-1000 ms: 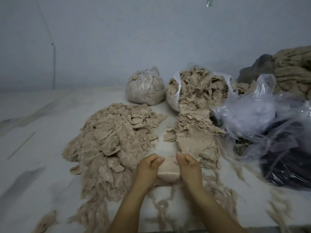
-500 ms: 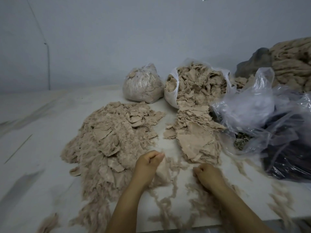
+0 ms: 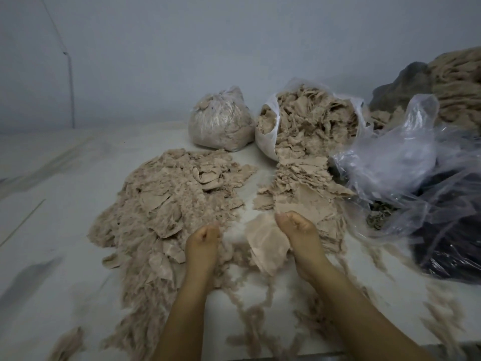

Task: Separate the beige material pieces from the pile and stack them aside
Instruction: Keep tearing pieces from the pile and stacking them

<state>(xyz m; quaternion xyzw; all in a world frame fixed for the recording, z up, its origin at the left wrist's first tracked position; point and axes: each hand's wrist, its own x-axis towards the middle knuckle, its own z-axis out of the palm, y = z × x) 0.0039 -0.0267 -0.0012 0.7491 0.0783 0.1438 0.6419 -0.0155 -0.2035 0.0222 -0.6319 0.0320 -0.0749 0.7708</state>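
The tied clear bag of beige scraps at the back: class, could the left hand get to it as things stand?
Probably yes. The left hand seems to pinch fluff, and only the low loose pile lies between it and the tied bag; nothing tall blocks the way.

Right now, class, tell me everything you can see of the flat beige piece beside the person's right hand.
The flat beige piece is a thin, pale pinkish-beige sheet with a soft, cloth-like look, irregular edges and faint creases. It lies between the two hands on the white table, over loose fluffy strands. The right hand covers its right edge; whether the fingers grip it cannot be told. The left hand is apart from it. Its far edge nears the layered stack behind.
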